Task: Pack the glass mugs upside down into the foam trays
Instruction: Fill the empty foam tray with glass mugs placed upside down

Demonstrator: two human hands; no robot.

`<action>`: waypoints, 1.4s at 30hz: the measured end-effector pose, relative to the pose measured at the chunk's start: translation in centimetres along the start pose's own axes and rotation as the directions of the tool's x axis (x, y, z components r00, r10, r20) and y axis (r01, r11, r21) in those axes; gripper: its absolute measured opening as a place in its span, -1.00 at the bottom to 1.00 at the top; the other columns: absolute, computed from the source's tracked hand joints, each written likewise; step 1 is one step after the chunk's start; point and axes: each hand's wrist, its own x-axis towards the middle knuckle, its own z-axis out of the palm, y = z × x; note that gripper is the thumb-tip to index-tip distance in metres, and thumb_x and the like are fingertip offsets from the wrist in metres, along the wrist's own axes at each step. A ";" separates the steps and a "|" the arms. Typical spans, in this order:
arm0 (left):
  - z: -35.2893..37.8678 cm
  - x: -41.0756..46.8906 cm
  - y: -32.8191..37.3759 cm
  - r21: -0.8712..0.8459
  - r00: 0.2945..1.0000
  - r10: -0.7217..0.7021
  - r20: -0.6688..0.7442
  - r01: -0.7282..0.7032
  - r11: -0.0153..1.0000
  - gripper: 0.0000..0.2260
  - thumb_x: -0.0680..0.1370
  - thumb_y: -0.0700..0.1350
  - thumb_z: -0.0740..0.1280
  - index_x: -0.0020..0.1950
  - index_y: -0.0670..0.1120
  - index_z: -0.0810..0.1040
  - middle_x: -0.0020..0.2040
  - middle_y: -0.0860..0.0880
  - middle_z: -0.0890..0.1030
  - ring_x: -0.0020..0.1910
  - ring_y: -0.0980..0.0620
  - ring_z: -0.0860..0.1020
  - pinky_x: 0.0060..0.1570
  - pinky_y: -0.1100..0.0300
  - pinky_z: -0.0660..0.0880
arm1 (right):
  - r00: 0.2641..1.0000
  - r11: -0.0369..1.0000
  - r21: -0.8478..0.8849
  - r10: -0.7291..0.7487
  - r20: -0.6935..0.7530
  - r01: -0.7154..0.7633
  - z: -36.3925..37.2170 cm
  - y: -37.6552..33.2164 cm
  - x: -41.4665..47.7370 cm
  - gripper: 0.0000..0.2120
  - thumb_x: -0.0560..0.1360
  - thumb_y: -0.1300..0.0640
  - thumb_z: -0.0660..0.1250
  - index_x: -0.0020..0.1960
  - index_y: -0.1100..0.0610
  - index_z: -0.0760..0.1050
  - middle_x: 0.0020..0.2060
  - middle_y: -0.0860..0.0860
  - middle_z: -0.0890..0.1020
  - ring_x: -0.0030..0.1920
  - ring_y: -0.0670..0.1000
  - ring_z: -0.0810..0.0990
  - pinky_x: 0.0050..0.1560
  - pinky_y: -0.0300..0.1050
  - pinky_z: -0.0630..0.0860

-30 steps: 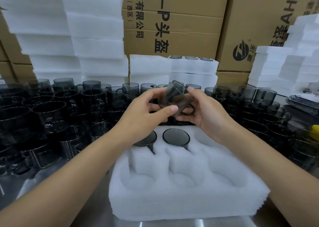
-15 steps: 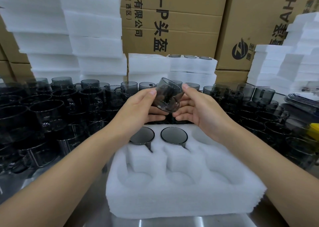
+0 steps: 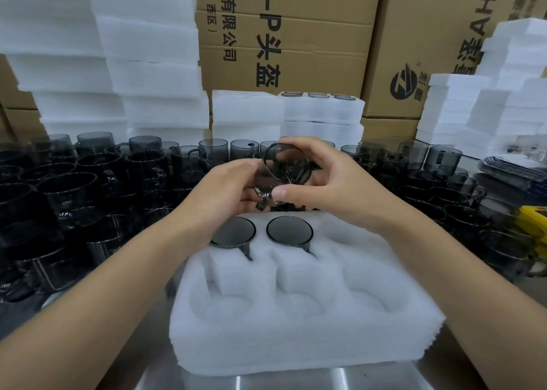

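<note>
At the near edge of the steel counter (image 3: 296, 383): a white foam tray (image 3: 296, 345), lying flat, with two rows of three round pockets. Near row showing bare foam hollows. In the far row, seated upside down with bases up: far-left mug (image 3: 233, 231), partly covered by the left wrist, and far-middle mug (image 3: 289, 230) just beside it, not touching, both handles pointing toward the near edge. Far-right pocket mostly hidden behind the right wrist.

Above the tray's far edge, in the air: held mug (image 3: 287, 164) of smoked glass, tilted with one round end toward the camera and the handle low, near the thumbs. Clasped from both sides. Left hand (image 3: 225, 191) with fingers curled round the mug's left side; right hand (image 3: 331, 182) with fingers curled over the top and right side, thumb (image 3: 281, 193) pressed under the body.

Further back, spreading toward the counter's left and right edges: loose mugs (image 3: 142, 164) of the same dark glass, standing upright and packed close. Along the far edge: foam stacks (image 3: 148, 72) piled high on the left and again on the right, and between them a lower packed stack (image 3: 322, 114) with three mug bases showing in its top tray. Behind all of it, cardboard boxes (image 3: 296, 19) printed with black characters. At the right edge, a yellow object (image 3: 532, 220), cut off and too little seen to name.
</note>
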 end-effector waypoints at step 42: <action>0.3 -0.3 -0.1 0.097 0.993 0.019 0.113 -0.030 0.995 -0.85 0.64 -0.05 0.17 0.12 0.06 0.52 -0.14 -0.04 0.71 -0.23 0.07 0.66 -0.24 0.27 0.56 | 0.714 0.802 -0.591 0.464 0.525 -0.086 -6.9 -1.6 -1.5 -0.35 0.22 -0.15 0.41 0.19 -0.59 0.28 -0.03 -0.39 0.39 -0.02 -0.08 0.49 0.03 -0.15 0.48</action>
